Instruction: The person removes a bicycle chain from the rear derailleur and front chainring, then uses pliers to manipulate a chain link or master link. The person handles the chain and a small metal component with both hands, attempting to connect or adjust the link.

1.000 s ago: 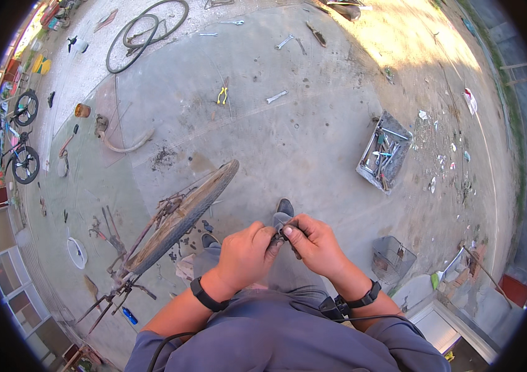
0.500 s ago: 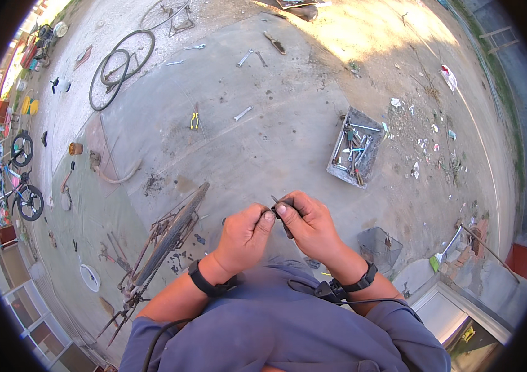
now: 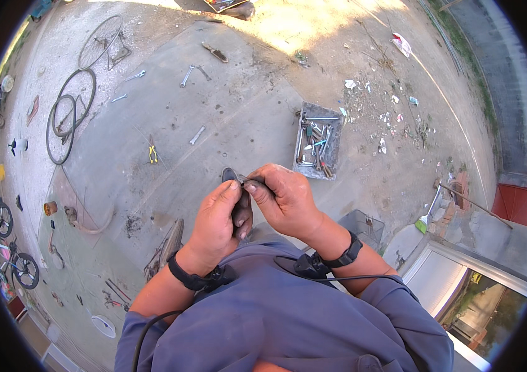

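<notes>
My left hand (image 3: pixel 217 214) and my right hand (image 3: pixel 285 201) meet in front of my body with fingertips nearly touching. Both are closed in a pinch, thumbs on top, around a small dark piece (image 3: pixel 244 183) whose kind I cannot make out. Just beyond the left fingertips shows a dark rounded shape (image 3: pixel 229 174), also unclear. Black bands circle both wrists. Partly hidden by my left forearm, a bicycle's dark tyre (image 3: pixel 172 240) lies on the ground.
A grey tray of hand tools (image 3: pixel 317 141) sits ahead to the right. Yellow-handled pliers (image 3: pixel 152 154) and several wrenches, including one nearby wrench (image 3: pixel 197 135), lie on the concrete. Loose tyres (image 3: pixel 72 118) rest at far left. A wire basket (image 3: pixel 361 227) stands beyond my right forearm.
My view has shifted right, so the tools and tray appear further left. My hands stay together, the right one turned more over the small piece. The bicycle is now mostly hidden.
</notes>
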A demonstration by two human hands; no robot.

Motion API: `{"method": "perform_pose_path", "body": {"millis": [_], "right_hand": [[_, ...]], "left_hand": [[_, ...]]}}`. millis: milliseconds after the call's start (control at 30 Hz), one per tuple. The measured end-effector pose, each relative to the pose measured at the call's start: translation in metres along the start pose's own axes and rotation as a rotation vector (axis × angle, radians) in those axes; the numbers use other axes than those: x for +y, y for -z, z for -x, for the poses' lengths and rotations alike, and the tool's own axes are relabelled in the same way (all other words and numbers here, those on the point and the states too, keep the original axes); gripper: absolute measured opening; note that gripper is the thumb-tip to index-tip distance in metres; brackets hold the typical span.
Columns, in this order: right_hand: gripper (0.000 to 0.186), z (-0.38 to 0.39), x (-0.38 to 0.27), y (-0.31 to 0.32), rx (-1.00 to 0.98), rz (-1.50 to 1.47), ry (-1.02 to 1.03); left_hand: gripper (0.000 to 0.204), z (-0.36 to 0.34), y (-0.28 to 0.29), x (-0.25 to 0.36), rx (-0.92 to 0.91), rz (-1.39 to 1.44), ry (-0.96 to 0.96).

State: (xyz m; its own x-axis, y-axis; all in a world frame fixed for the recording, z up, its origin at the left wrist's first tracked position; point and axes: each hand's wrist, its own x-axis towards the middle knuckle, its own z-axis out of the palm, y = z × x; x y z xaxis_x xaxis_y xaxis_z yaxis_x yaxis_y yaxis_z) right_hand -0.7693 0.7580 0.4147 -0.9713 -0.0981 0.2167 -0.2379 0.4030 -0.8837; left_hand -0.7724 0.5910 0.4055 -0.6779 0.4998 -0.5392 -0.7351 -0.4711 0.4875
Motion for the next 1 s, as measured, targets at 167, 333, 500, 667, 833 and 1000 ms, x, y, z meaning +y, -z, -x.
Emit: {"method": "perform_pose_path", "body": {"millis": [167, 333, 500, 667, 833, 1000], "right_hand": [[0.007, -0.071, 0.02, 0.001, -0.116, 0.179, 0.073], [0.01, -0.129, 0.043, -0.023, -0.081, -0.023, -0.019], [0.017, -0.181, 0.047, -0.043, -0.292, -0.286, -0.455], [0.016, -0.246, 0.042, -0.078, -0.53, -0.497, -0.637], [0.022, -0.294, 0.019, -0.137, -0.865, -0.443, -0.671], [0.023, -0.309, -0.02, -0.214, -1.191, -0.4, -0.604]], "left_hand": [[0.027, -0.044, 0.013, 0.058, -0.024, 0.102, 0.163], [0.025, -0.074, 0.027, 0.095, 0.062, -0.534, -0.253], [0.018, -0.092, 0.05, 0.125, 0.363, -1.249, -0.912], [0.017, -0.087, 0.065, 0.154, 0.704, -1.391, -0.873], [0.015, -0.07, 0.089, 0.167, 1.062, -1.239, -0.942], [0.014, -0.033, 0.124, 0.167, 1.322, -0.983, -0.949]]}}
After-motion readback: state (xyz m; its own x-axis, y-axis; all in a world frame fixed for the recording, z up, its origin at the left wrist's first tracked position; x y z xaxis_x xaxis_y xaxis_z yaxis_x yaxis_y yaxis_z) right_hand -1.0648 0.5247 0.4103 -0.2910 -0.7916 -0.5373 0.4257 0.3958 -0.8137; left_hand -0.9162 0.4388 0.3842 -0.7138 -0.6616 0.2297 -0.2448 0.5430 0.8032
